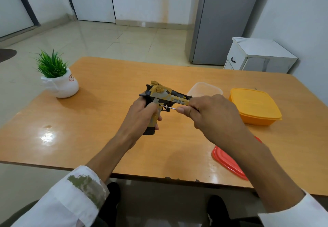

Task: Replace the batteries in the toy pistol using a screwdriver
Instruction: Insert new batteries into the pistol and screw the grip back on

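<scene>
Left hand (142, 114) grips "DESERT EAGLE" pistol (164, 93) | right hand (213, 116) pinches screwdriver (168, 107)

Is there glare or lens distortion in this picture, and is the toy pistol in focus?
Head view: a glare patch sits on the glossy orange-brown wooden table near its left side; the wide-angle lens curves the table edges; the yellow camouflage toy pistol and the thin metal screwdriver shaft look sharp.

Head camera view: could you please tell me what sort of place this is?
Probably a home kitchen or dining area: a wooden table on a tiled floor, an orange food container, and what looks like a grey fridge.
</scene>
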